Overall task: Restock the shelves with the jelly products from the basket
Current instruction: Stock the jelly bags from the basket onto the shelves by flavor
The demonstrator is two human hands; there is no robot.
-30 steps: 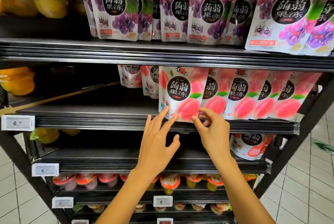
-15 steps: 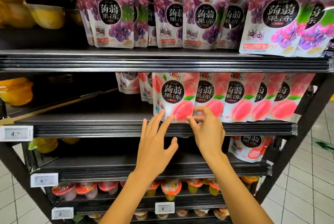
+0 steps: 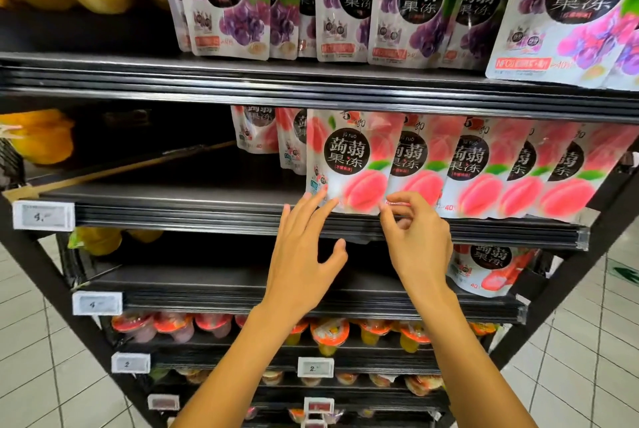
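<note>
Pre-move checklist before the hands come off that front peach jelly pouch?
1. The front peach pouch upright, label forward: ok.
2. Its base fully on the shelf: cannot tell, it sits at the front edge.
3. The left hand, straight fingers touching the lower left corner: ok.
4. The right hand pinching the lower right corner: cannot tell, fingers curled there.
5. The neighbouring peach pouches standing: ok.
6. The basket in view: not ok.
</note>
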